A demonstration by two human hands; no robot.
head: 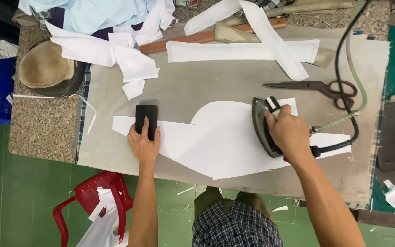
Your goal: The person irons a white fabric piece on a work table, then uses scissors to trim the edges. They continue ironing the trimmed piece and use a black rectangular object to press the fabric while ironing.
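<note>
Right hand (289,130) has a closed grip on the handle of a dark iron (262,126) sitting on the white fabric piece (216,142) mid-counter (115,155). Left hand (144,142) lies flat, fingers extended, pressing a black block (146,120) onto the fabric's left end, holding nothing closed. Black scissors (316,87) lie just beyond the iron; red plastic chair (94,194) stands below the counter edge.

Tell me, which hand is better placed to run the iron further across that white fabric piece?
Probably the right hand: it already grips the iron, which stands on the white fabric piece. The left hand rests flat on a black block at the piece's far end, pinning it down.
</note>
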